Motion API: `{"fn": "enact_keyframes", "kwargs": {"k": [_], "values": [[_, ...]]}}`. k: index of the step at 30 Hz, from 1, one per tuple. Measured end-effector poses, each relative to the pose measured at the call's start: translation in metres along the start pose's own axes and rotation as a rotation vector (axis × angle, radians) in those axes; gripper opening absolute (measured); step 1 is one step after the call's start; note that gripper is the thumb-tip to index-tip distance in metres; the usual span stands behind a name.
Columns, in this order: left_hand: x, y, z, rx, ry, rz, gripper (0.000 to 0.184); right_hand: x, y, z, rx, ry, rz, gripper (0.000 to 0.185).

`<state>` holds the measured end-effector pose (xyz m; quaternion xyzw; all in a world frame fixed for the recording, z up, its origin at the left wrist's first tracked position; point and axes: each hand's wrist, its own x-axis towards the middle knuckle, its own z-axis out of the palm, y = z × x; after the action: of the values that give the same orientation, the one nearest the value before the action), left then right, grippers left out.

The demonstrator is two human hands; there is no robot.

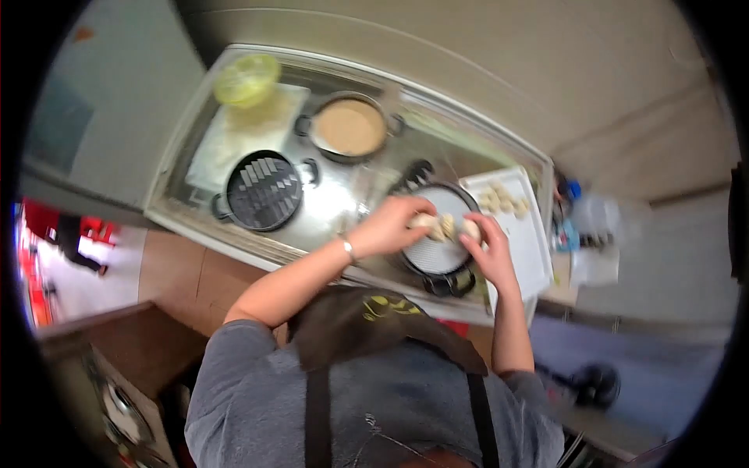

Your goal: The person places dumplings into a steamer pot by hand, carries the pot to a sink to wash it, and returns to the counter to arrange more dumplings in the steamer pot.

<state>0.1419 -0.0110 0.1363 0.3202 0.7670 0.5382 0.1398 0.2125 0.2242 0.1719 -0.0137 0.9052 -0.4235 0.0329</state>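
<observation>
My left hand (pixel 390 225) is over the left side of a round black steamer pan with a pale ridged liner (pixel 434 253). Its fingers are closed on a pale dumpling (pixel 424 221). From the right, my right hand (pixel 491 248) reaches over the same pan, with thumb and fingers pinching another pale dumpling (pixel 471 229). Between the two hands are small pleated dumplings (pixel 446 227); whether they rest on the liner or are held is hard to tell. To the right, a white tray (pixel 521 249) carries several more dumplings (pixel 499 199).
A black pot with a tan round surface inside (pixel 349 127) stands at the back. Further left are a black slotted pan (pixel 265 191), a white sheet (pixel 214 148) and a yellow-green basket (pixel 247 79). Bottles and a bag (pixel 585 218) sit beyond the counter's right end.
</observation>
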Motion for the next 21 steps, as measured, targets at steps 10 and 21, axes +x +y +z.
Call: {"fn": "enact_keyframes", "kwargs": {"k": [10,21], "values": [[-0.005,0.018,0.019,0.346,-0.119,0.017,0.04,-0.024,-0.004,0.02,-0.365,0.054,-0.154,0.04],[-0.008,0.014,0.031,0.412,-0.175,0.038,0.041,-0.028,0.005,0.028,-0.377,-0.031,-0.058,0.039]]}}
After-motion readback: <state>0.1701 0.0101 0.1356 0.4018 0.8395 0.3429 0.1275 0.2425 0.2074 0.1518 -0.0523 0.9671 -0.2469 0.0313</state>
